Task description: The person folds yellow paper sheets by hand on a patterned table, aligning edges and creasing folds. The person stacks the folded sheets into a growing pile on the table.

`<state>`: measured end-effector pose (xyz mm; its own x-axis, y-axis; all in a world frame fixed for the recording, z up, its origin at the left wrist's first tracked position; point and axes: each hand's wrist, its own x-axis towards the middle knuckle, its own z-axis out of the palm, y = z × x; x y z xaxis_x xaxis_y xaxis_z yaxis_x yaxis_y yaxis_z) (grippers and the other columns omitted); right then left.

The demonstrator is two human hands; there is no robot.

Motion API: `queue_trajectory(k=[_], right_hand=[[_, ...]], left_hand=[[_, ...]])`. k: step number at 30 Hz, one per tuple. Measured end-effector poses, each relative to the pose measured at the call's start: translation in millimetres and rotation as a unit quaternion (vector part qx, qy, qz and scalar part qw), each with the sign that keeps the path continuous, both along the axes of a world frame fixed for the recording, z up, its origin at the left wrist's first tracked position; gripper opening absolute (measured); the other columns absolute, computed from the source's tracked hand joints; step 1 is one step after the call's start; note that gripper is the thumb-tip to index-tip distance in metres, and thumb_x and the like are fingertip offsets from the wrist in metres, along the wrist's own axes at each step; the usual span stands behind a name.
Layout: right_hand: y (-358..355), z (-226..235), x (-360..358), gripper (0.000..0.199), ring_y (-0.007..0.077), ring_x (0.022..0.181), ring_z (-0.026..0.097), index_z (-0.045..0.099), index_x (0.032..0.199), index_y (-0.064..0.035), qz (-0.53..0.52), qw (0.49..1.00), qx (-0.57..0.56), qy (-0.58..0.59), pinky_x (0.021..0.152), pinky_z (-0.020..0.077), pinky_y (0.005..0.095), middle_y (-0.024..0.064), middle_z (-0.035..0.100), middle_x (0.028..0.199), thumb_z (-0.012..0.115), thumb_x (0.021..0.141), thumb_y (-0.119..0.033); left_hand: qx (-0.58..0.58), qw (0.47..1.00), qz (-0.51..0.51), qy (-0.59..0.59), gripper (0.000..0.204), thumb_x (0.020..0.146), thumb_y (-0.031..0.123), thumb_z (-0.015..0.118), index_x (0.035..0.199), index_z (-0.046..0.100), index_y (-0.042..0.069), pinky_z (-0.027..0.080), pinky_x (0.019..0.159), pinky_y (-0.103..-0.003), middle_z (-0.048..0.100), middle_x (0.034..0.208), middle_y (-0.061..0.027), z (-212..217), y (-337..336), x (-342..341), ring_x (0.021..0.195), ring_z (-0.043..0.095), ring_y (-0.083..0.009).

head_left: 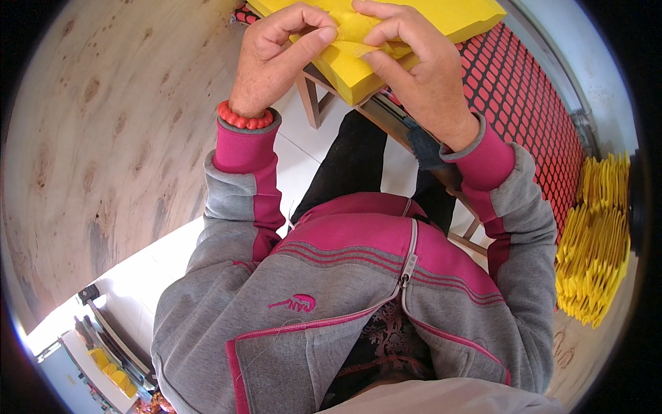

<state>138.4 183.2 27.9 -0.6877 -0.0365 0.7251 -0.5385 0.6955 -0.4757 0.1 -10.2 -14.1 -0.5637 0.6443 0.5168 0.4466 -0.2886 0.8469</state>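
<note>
At the top of the view my left hand (286, 48), with red beads round its wrist, pinches a thin yellow sheet (353, 31) between thumb and fingertips. Opposite it, my right hand (417, 65) holds the sheet's right side, thumb below and bent fingers above. The sheet looks creased between the hands; whether it is paper or cloth I cannot tell. Right under it lies a thick yellow stack (355, 79) with a squared corner facing me. My fingers hide part of the sheet.
A pale wooden board (117, 138) fills the left. Red and black patterned covering (514, 86) spreads to the right under the stack. Several yellow folded bundles (594, 241) are piled at the far right. A wooden stool leg (308, 100) stands beyond my knees.
</note>
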Motion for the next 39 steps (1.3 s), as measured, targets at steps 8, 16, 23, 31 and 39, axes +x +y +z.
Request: queue_trajectory(k=[8,16,23,31,39], right_hand=[[0,2,-1,0.018,0.0365,0.1,0.069,0.061,0.092,-0.0027,-0.017,0.997,0.055,0.047,0.086,0.0549,0.0381,0.0219,0.07,0.116,0.073,0.079,0.0],[0,-1,1,0.012,0.0347,0.1,0.069,0.063,0.095,0.0004,-0.01,1.0,-0.004,0.014,0.086,0.0545,0.0364,0.0228,0.07,0.115,0.071,0.089,-0.006],[5,19,5,0.014,0.0308,0.097,0.07,0.065,0.099,0.0013,-0.04,0.997,-0.015,0.061,0.083,0.0548,0.0346,0.0224,0.07,0.113,0.072,0.089,-0.007],[-22,13,96,0.01,0.0237,0.093,0.071,0.067,0.096,-0.0044,0.077,0.993,0.082,-0.024,0.081,0.0558,0.0335,0.0106,0.072,0.112,0.071,0.087,-0.003],[27,-111,171,0.019,0.0305,0.103,0.067,0.064,0.105,-0.0061,-0.133,0.94,0.158,-0.272,0.085,0.056,0.0395,0.0089,0.066,0.12,0.068,0.087,-0.011]], left_hand=[[-0.004,1.0,-0.01,0.0,0.011,0.101,0.005,0.063,0.109,0.068,0.0,0.046,0.091,-0.024,0.067,0.105,0.0005,-1,-1,-2,0.1,0.06,-0.0078],[0.0,0.99,0.005,0.139,0.018,0.092,0.001,0.072,0.11,0.068,0.0,0.044,0.103,-0.031,0.068,0.11,-0.0011,-2,-1,-3,0.114,0.06,-0.0142],[0.003,0.996,0.019,0.086,0.017,0.093,-0.001,0.072,0.11,0.069,0.0,0.049,0.095,-0.028,0.07,0.106,-0.0012,-1,7,3,0.106,0.063,-0.0123],[0.059,0.997,0.056,-0.01,0.012,0.097,0.0,0.068,0.107,0.062,0.001,0.05,0.079,-0.022,0.07,0.1,-0.0019,1,16,8,0.089,0.064,-0.0081],[0.098,0.992,0.082,-0.005,0.008,0.098,0.0,0.066,0.102,0.06,0.004,0.048,0.079,-0.021,0.068,0.097,-0.0005,6,21,19,0.087,0.062,-0.0061]])
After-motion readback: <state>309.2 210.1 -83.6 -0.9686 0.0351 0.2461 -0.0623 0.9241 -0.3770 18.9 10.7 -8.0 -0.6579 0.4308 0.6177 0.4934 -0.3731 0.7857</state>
